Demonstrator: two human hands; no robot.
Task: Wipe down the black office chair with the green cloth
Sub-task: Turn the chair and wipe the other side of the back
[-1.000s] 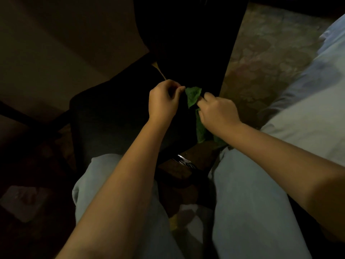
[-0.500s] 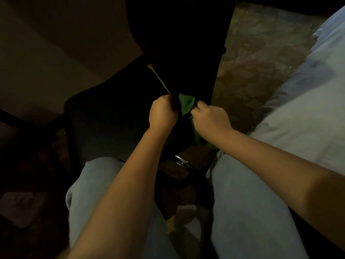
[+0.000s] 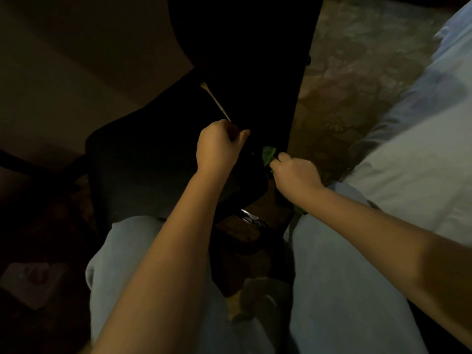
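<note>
Dimly lit, the black office chair (image 3: 173,175) stands just in front of the person's knees, its seat (image 3: 127,154) toward the left and its tall backrest (image 3: 242,52) rising up the middle of the view. The right hand (image 3: 293,177) pinches the green cloth (image 3: 268,154) between thumb and curled fingers, holding a small bunch of it against the lower right edge of the backrest. Another bit of the same green shows below the wrist, by the right knee. The left hand (image 3: 219,146) sits just beside the cloth, at the join of seat and backrest, fingers curled and thumb pointing toward the cloth without touching it. Whether it grips the dark chair edge or nothing at all cannot be told in this light. Under the seat's near corner a shiny metal part (image 3: 249,218) catches some light. Pale blue trousers (image 3: 344,290) fill the bottom of the view, and a patterned carpet (image 3: 357,93) lies to the right of the chair. On the floor at lower left lies a pale sheet (image 3: 33,279) with reddish marks, too blurred to read.
</note>
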